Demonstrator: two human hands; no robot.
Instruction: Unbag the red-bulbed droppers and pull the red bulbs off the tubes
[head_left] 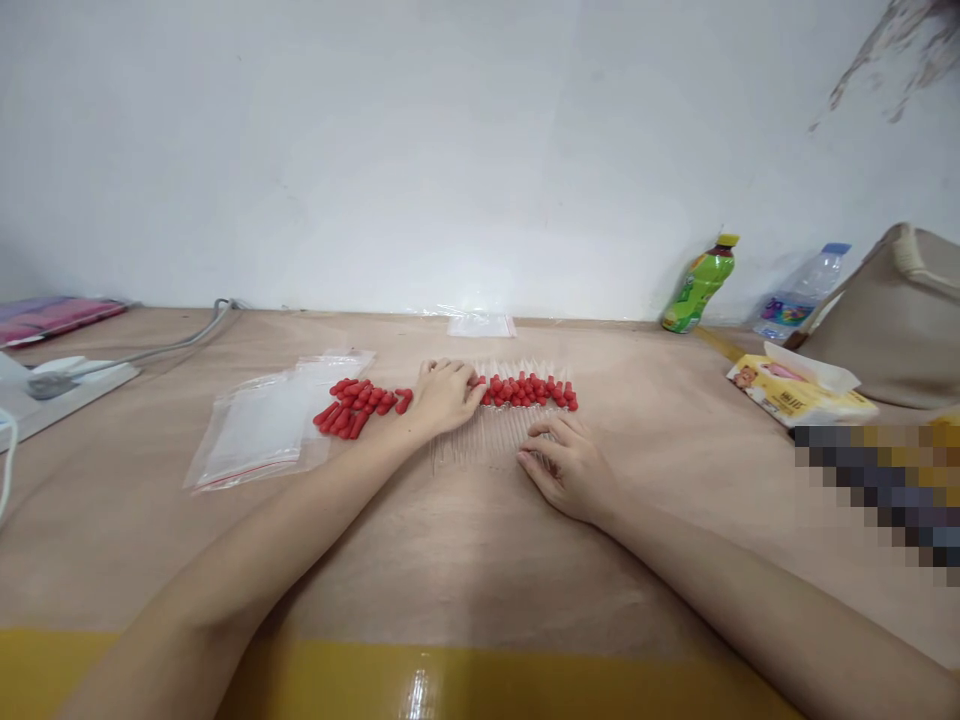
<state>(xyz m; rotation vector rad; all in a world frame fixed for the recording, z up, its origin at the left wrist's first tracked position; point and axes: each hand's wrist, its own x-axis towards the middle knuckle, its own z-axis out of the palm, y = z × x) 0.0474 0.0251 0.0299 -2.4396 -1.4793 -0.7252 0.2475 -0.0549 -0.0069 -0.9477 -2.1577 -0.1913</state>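
Note:
Thin clear droppers with red bulb ends (525, 388) lie side by side in the middle of the table. Their see-through tubes (487, 435) point both toward the wall and toward me. My left hand (448, 393) rests palm down over the left end of this row, its fingers stretched over the bulbs. At the lower right of the tubes is my right hand (566, 465), fingers bent with a gap to the thumb. More red bulbs (356, 400) form a loose pile left of my left hand, partly over clear zip bags (251, 435). What lies under my left palm is hidden.
A small bag (481, 326) lies by the wall. At right stand a green bottle (701, 285), a clear bottle (799, 290), a tissue pack (799, 390) and a beige bag (892, 320). A power strip (82, 385) with a grey cable is at left.

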